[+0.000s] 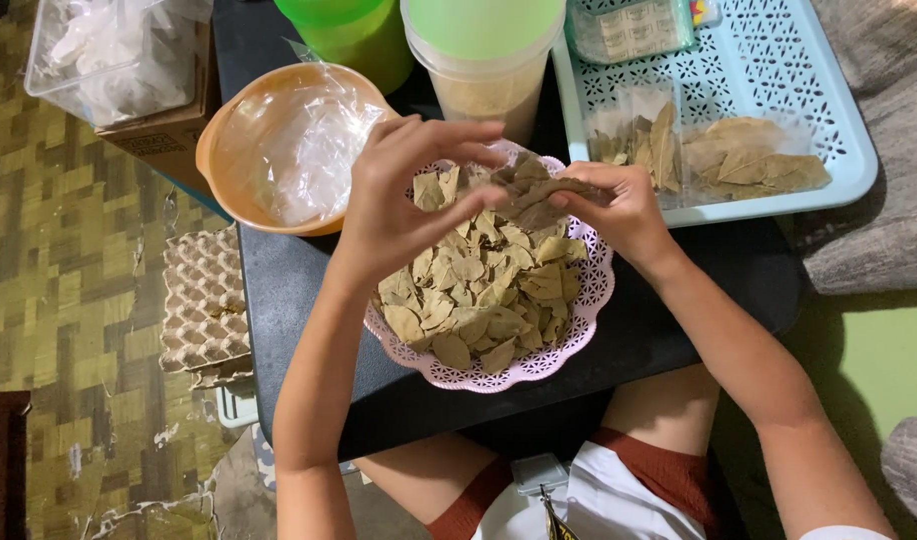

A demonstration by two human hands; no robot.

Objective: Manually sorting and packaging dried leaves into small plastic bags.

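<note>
At the far left, a clear plastic container (114, 55) is seen resting on a cardboard box (164, 135), and stacked grey egg trays (204, 300) lie on the patterned floor beside a black table (299, 290). An orange bowl (224, 125) lined with clear plastic bags (299, 145) is placed on the table's left part. The left hand (394, 190) is held above a pink lace-edged plate (589, 300), its fingers curled and loosely apart, their tips at the leaves gathered by the other hand. The plate is heaped with dried bay leaves (479, 290) and sits at the table's middle. Behind it, a green-lidded tub (484, 55) of pale powder and a green container (354, 35) are stood. A small bunch of leaves (544, 195) is pinched in the right hand (624, 210), just above the plate's far rim. To the right, a light blue perforated tray (779, 70) is laid with small clear packets of bay leaves (744, 160).
</note>
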